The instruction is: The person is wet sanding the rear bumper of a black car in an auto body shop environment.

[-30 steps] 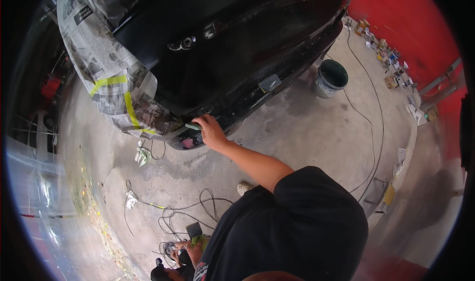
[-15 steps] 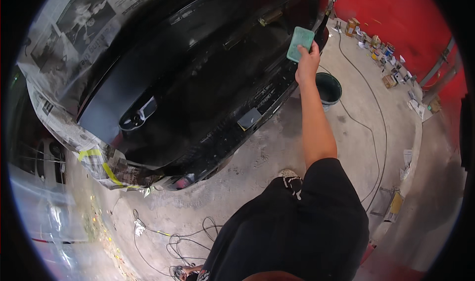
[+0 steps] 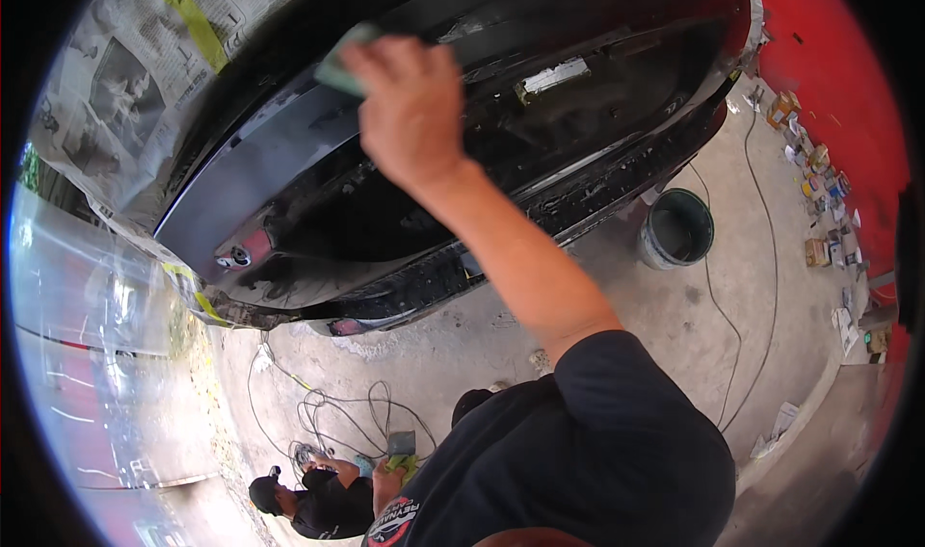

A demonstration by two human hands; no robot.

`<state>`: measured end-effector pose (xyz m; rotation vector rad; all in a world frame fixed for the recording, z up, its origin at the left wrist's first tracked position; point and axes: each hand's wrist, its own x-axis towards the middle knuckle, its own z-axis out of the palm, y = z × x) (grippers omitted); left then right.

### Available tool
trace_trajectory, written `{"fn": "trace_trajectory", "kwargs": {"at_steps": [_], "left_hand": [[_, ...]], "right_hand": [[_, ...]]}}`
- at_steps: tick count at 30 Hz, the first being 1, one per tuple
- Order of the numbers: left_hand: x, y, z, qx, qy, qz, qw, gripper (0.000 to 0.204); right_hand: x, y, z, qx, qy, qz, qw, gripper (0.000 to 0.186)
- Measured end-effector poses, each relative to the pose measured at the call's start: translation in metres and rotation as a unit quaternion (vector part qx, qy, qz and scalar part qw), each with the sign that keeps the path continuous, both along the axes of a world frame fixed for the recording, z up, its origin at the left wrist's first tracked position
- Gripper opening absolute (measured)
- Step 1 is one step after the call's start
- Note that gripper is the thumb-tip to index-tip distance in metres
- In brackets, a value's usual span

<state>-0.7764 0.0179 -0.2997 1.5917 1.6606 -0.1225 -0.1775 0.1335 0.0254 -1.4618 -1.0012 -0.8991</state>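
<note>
My right hand (image 3: 414, 114) is closed around a green sponge-like block (image 3: 347, 61), blurred by motion, at the upper left of the car's black rear panel (image 3: 578, 133). Whether the block touches the paint, I cannot tell. Below it lies a smooth grey-black stretch (image 3: 260, 152) of bodywork, above a lamp recess (image 3: 246, 248). Low beside my shirt, my left hand (image 3: 385, 481) grips a yellow-green cloth-like piece (image 3: 403, 463). A dark grey square piece (image 3: 402, 443) shows just above that hand, small and partly hidden.
A dark bucket (image 3: 655, 248) of liquid stands right of the bumper (image 3: 405, 287). Newspaper (image 3: 125, 94) masks the car's left side. Cables (image 3: 328, 417) coil on the floor near a crouching person (image 3: 332, 507). Cans and boxes (image 3: 819, 186) line the red wall (image 3: 829, 75).
My right hand has swept left across the rear panel with the green block. My view has shifted, bringing my left hand and more of the crouching person into sight.
</note>
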Motion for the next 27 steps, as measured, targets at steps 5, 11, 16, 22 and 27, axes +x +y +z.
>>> {"fn": "trace_trajectory", "kwargs": {"at_steps": [5,11,16,22,27], "left_hand": [[0.050,0.025,0.023,0.065,-0.097,0.002,0.993,0.038],[0.030,-0.022,0.027,0.048,-0.121,0.073,0.989,0.036],[-0.045,-0.114,-0.013,-0.027,0.001,0.114,0.993,0.036],[-0.104,-0.204,-0.065,-0.081,-0.028,0.223,0.971,0.038],[-0.055,-0.179,-0.005,-0.081,-0.149,0.310,0.935,0.039]], "right_hand": [[-0.140,0.024,-0.066,-0.166,-0.062,0.311,0.934,0.036],[-0.036,-0.079,-0.088,-0.025,0.105,0.314,0.943,0.046],[0.112,-0.132,-0.044,0.103,0.177,-0.015,0.979,0.041],[0.058,-0.053,-0.052,0.055,0.135,-0.048,0.988,0.052],[-0.108,0.038,-0.074,0.011,0.008,0.080,0.997,0.063]]}}
